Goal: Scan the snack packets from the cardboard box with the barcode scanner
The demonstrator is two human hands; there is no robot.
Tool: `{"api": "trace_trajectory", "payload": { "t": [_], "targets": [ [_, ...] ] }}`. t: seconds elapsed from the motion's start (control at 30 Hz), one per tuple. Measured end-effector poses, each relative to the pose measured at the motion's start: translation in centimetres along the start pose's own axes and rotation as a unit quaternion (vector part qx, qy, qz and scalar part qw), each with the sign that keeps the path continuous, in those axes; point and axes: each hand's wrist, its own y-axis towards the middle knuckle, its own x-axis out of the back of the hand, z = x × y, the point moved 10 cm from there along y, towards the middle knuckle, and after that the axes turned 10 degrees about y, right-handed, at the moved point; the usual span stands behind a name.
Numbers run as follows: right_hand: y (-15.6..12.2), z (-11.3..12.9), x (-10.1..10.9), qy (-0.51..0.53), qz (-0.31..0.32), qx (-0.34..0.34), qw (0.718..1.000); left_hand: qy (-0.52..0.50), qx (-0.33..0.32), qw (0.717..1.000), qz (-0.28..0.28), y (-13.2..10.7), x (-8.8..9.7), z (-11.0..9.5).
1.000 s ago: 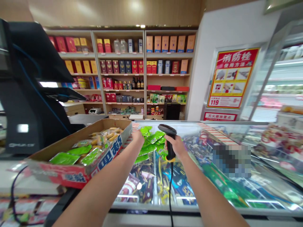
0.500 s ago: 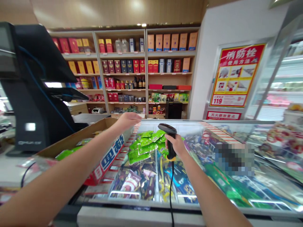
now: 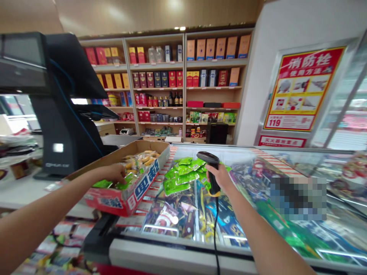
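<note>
Green packets [image 3: 101,184], two showing, lie in the one cardboard box [image 3: 114,201], partly under my left hand [image 3: 114,173]; fingers [image 3: 122,176] curled down, pinch can't tell. My right hand [image 3: 220,177] wraps the black handheld barcode scanner [image 3: 211,170], cord [image 3: 215,233] hanging. Box overlaps the glass-top chest freezer's [image 3: 183,244] left edge; more green packets [image 3: 177,179] inside, uncountable. Pixelated patch [image 3: 298,198] hides the glass.
</note>
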Motion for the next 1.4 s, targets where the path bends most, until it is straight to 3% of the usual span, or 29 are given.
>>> {"api": "trace_trajectory", "payload": {
  "t": [0.1, 0.27, 0.4, 0.5, 0.57, 0.63, 0.73, 0.8, 0.9, 0.97, 1.07, 1.13, 1.2, 1.4],
  "targets": [
    [0.1, -0.2, 0.0, 0.004, -0.001, -0.004, 1.000, 0.098, 0.051, 0.993, 0.035, -0.1, -0.8, -0.4],
    [0.2, -0.3, 0.0, -0.001, 0.004, 0.000, 1.000, 0.154, 0.024, 0.987, -0.037, -0.6, 2.4, -2.8],
    [0.2, -0.5, 0.1, -0.006, 0.006, 0.002, 1.000, 0.053, 0.000, 0.979, -0.195, -2.5, 7.5, -5.3],
    [0.2, -0.6, 0.2, -0.005, 0.003, 0.003, 1.000, -0.069, -0.022, 0.943, -0.325, -5.0, 11.0, -8.1],
    [0.2, -0.6, 0.2, -0.004, 0.002, 0.004, 1.000, -0.221, -0.048, 0.905, -0.359, -6.0, 11.6, -9.9],
    [0.3, -0.5, 0.2, -0.006, 0.000, 0.006, 1.000, -0.390, -0.071, 0.854, -0.338, -5.8, 10.4, -12.0],
    [0.2, -0.5, 0.3, -0.012, -0.002, 0.010, 1.000, -0.557, -0.079, 0.785, -0.261, -3.8, 6.2, -15.5],
    [0.2, -0.4, 0.2, -0.013, 0.001, 0.010, 1.000, -0.647, -0.091, 0.736, -0.176, -1.6, 2.4, -18.0],
    [0.1, -0.3, -0.2, -0.008, 0.022, 0.010, 1.000, -0.767, -0.127, 0.629, -0.007, 1.4, -3.4, -21.9],
    [-0.1, 0.1, -0.7, 0.012, 0.050, 0.016, 0.999, -0.815, -0.134, 0.559, 0.068, 2.7, -6.3, -23.4],
    [-0.8, 0.7, -2.1, 0.052, 0.113, 0.014, 0.992, -0.857, -0.113, 0.488, 0.119, 4.0, -9.4, -23.8],
    [-1.7, 0.9, -3.4, 0.061, 0.168, -0.002, 0.984, -0.870, -0.094, 0.461, 0.146, 4.4, -11.0, -23.6],
    [-2.6, 1.0, -4.6, 0.053, 0.218, -0.013, 0.974, -0.872, -0.073, 0.452, 0.173, 4.5, -12.4, -23.2],
    [-3.6, 0.7, -6.0, 0.020, 0.260, -0.022, 0.965, -0.821, -0.036, 0.493, 0.284, 4.1, -15.7, -23.2]
  ]
}}
